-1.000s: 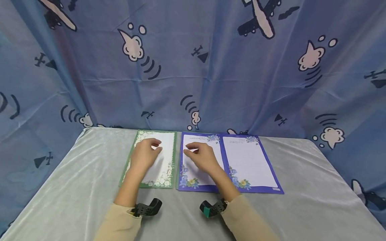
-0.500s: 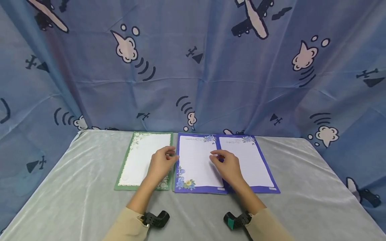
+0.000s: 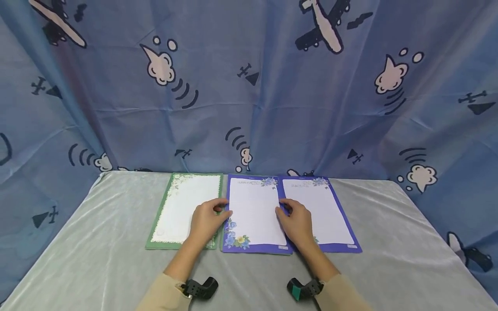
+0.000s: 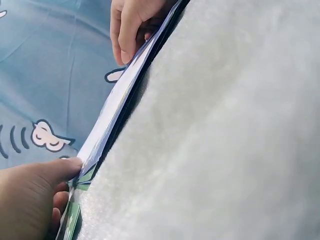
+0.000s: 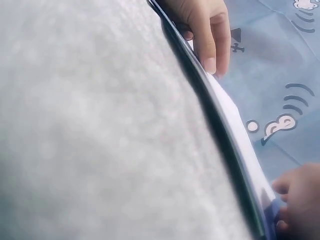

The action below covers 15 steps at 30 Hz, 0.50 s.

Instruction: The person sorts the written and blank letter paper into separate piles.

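Note:
In the head view, a stack of white writing paper [image 3: 254, 211] with a purple floral border lies in the middle of the table. My left hand [image 3: 206, 221] grips its left edge, thumb on top, other fingers curled at the side. At the right edge my right hand [image 3: 297, 221] holds the stack likewise, its fingertips partly hidden. Green shows under the purple border in the left wrist view, where the paper [image 4: 112, 112] is seen nearly edge-on. Green-bordered paper [image 3: 184, 209] lies to the left; another purple-bordered sheet [image 3: 320, 207] lies to the right, partly under my right hand.
A pale plush cloth [image 3: 109, 242] covers the table. Behind it hangs a blue curtain [image 3: 218, 86] printed with planes and clouds. Each wrist wears a black camera strap, the left one [image 3: 200, 288] and the right one [image 3: 305, 289].
Both hands have shifted right from above the green-bordered and middle papers, then come down onto the two side edges of the middle purple-bordered stack.

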### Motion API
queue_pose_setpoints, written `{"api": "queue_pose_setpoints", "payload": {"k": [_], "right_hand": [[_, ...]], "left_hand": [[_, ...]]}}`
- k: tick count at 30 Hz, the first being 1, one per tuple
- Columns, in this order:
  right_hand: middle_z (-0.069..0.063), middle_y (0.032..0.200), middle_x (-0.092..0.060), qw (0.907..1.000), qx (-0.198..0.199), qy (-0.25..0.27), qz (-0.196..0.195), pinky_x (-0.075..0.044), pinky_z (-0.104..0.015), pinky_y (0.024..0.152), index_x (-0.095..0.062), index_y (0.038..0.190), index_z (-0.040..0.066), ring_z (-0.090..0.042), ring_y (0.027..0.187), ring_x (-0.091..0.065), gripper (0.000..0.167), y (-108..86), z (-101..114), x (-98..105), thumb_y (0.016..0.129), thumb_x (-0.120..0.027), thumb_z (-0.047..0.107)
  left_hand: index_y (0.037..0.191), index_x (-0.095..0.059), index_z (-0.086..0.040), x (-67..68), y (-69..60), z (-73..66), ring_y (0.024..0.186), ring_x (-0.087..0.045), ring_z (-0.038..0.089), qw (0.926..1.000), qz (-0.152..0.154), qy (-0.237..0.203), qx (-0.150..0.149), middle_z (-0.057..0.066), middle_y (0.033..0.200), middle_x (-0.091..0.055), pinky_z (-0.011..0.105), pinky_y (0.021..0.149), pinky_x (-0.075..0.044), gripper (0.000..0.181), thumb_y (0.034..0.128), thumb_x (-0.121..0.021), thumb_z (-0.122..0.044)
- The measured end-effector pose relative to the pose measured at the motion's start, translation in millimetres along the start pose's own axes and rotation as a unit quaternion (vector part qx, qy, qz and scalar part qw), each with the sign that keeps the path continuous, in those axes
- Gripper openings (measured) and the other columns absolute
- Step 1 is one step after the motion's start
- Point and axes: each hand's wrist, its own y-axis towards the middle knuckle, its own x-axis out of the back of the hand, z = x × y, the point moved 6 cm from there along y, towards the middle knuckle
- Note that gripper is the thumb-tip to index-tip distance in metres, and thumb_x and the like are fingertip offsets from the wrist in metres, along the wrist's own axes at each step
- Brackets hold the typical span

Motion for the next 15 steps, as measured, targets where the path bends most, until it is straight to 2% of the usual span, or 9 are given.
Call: {"api": "queue_pose_setpoints", "payload": {"k": [3, 6, 12, 15], "right_hand": [[-0.02, 0.113, -0.075, 1.0, 0.004, -0.001, -0.008, -0.055, -0.049, 0.093, -0.074, 0.117, 0.0, -0.033, 0.101, -0.07, 0.031, -3.1, -3.1, 1.6, 0.089, -0.074, 0.014], [-0.02, 0.114, -0.075, 0.9998, 0.009, 0.0, -0.016, -0.055, -0.05, 0.093, -0.075, 0.115, 0.001, -0.034, 0.103, -0.071, 0.03, -5.4, -3.7, 3.8, 0.088, -0.075, 0.013], [-0.019, 0.121, -0.073, 0.9998, 0.016, 0.011, -0.011, -0.053, -0.052, 0.101, -0.076, 0.114, 0.001, -0.038, 0.116, -0.069, 0.028, -5.2, -0.8, 3.1, 0.087, -0.076, 0.011], [-0.017, 0.123, -0.073, 0.9997, 0.018, 0.012, -0.012, -0.052, -0.052, 0.102, -0.076, 0.114, 0.002, -0.038, 0.117, -0.068, 0.028, -2.7, 0.5, 3.0, 0.088, -0.076, 0.011]], "left_hand": [[0.104, -0.081, -0.014, -4.3, -1.7, -0.9, 0.097, -0.074, 0.023, 0.9999, 0.005, 0.003, -0.01, 0.004, 0.109, -0.079, 0.041, 0.081, -0.058, 0.023, 0.082, -0.084, -0.019], [0.098, -0.082, -0.015, -7.2, -3.4, -0.8, 0.107, -0.073, 0.026, 0.9998, 0.009, 0.009, -0.015, 0.002, 0.12, -0.075, 0.044, 0.087, -0.058, 0.017, 0.0822, -0.084, -0.021], [0.096, -0.082, -0.016, -5.1, -4.7, -0.7, 0.109, -0.073, 0.026, 0.9998, 0.01, 0.017, -0.006, -0.001, 0.121, -0.074, 0.044, 0.088, -0.057, 0.015, 0.082, -0.084, -0.023], [0.094, -0.082, -0.016, -1.8, -2.9, -3.8, 0.108, -0.073, 0.026, 0.9997, 0.001, 0.017, -0.016, -0.001, 0.121, -0.074, 0.044, 0.086, -0.057, 0.014, 0.0819, -0.085, -0.022]]}}
